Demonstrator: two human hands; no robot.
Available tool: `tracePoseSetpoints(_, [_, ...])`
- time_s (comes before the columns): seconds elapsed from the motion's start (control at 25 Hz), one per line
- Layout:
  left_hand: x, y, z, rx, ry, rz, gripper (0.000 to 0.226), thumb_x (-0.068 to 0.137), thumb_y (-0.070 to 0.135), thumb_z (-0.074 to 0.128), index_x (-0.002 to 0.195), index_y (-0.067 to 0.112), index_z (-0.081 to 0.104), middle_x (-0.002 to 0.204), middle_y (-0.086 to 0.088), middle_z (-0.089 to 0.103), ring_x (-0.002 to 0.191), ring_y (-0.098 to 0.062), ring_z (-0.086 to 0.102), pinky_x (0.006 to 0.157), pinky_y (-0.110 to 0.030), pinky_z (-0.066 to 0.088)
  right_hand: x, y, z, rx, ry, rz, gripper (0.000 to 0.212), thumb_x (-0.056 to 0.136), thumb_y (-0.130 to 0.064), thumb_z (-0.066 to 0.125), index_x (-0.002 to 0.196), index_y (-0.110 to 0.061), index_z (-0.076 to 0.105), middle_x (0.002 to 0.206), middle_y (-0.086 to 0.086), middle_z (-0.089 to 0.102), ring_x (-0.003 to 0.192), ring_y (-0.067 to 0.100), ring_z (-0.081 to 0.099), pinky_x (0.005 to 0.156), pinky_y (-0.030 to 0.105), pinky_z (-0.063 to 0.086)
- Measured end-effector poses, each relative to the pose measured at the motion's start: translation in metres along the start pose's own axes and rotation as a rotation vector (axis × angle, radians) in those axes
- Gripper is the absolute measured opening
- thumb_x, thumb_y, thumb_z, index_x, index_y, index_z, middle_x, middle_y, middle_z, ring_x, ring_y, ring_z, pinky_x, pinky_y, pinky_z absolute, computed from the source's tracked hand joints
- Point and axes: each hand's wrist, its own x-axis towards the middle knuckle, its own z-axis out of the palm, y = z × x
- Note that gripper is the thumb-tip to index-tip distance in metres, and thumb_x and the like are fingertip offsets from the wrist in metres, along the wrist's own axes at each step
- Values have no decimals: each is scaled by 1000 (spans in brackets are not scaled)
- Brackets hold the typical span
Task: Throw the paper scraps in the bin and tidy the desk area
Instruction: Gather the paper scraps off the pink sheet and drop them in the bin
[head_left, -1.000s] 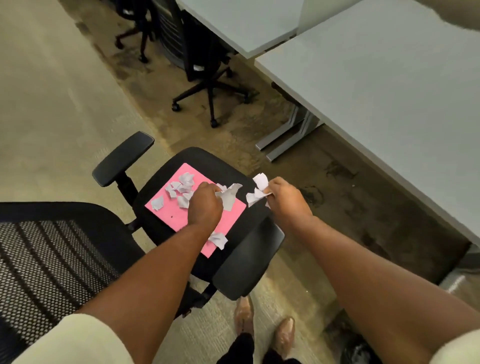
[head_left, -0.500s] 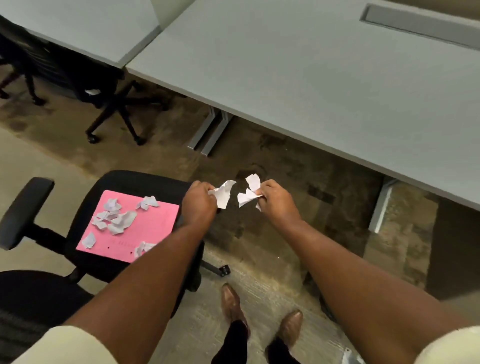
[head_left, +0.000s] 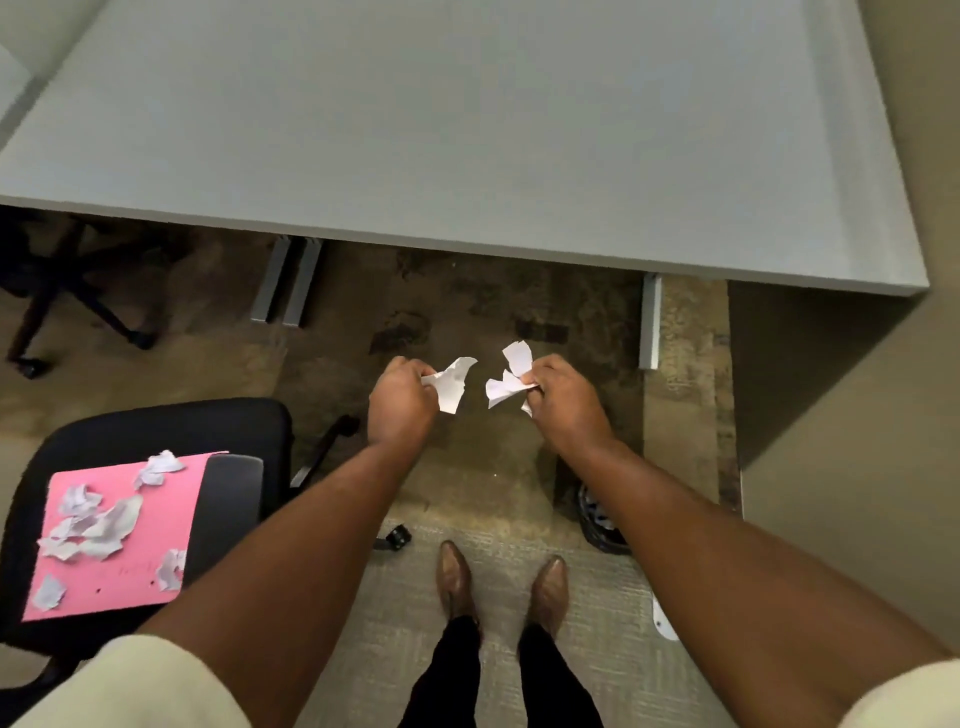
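- Since the earlier frame, both hands have been carried clear of the black office chair (head_left: 156, 426), which now lies well to the left of the left hand (head_left: 400, 402), and are held over open carpet in front of the grey desk top (head_left: 467, 130).
- A torn white paper scrap (head_left: 453, 382) is pinched by the curled fingers of the left hand; it is creased, ragged-edged, and sticks out to the right of the hand, its long axis running roughly up and down the view.
- A bunch of crumpled white paper scraps (head_left: 508, 376) is pinched by the closed fingers of the right hand (head_left: 563, 400); the pieces jut up and to the left, towards the other hand.
- The two bundles are near each other but apart.
- More white scraps (head_left: 98, 525) are left scattered on a pink sheet (head_left: 130, 571) on the chair seat, low and left of the left hand.
- The desk's front edge runs beyond both hands; bare floor is open beneath them.
- A dark mesh bin (head_left: 597, 525) is partly hidden under the right forearm, just behind the right hand.
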Motion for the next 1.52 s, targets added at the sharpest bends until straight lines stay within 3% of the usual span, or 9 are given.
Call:
tracePoseSetpoints(0.56, [-53, 101, 190, 105, -299, 249, 27, 83, 5, 54, 101, 11, 73, 106, -7, 64, 93, -27, 63, 76, -23, 41, -119, 195, -23, 10, 180, 375, 23, 85, 3, 59, 104, 0, 72, 116, 14, 66, 101, 31, 64, 90, 29, 46])
tracePoseSetpoints(0.84, [-82, 87, 297, 161, -451, 304, 29, 83, 5, 56, 105, 14, 73, 110, -9, 64, 98, -31, 63, 84, -32, 48, -166, 277, 22, 66, 179, 529, 26, 86, 8, 61, 110, 2, 70, 119, 17, 65, 108, 30, 62, 86, 1, 27])
tracePoseSetpoints(1.0, [-89, 60, 364, 179, -533, 331, 29, 87, 10, 57, 112, 14, 71, 118, -9, 66, 111, -28, 61, 92, -30, 45, -172, 326, 65, 67, 183, 594, 28, 92, 0, 57, 115, -8, 70, 123, 9, 61, 110, 26, 58, 84, 20, 38])
tracePoseSetpoints(1.16, [-87, 37, 419, 152, -569, 346, 29, 87, 10, 59, 114, 13, 69, 117, -8, 65, 104, -27, 63, 84, -28, 46, -162, 363, 110, 57, 186, 590, 27, 77, 15, 69, 100, 2, 73, 113, 20, 67, 99, 34, 68, 84, 20, 44])
tracePoseSetpoints(1.36, [-79, 15, 483, 156, -656, 408, 28, 84, 10, 59, 110, 13, 71, 108, -10, 63, 94, -30, 64, 77, -35, 51, -157, 405, 153, 61, 130, 690, 28, 89, 3, 65, 115, -3, 70, 132, 11, 59, 113, 27, 62, 88, 19, 40])
tracePoseSetpoints(1.52, [-75, 11, 509, 121, -734, 423, 36, 83, 14, 69, 118, 18, 69, 118, -6, 64, 100, -27, 64, 84, -37, 52, -153, 424, 165, 87, 112, 744, 35, 94, -10, 64, 130, -12, 63, 147, 4, 49, 121, 28, 58, 95, 33, 49])
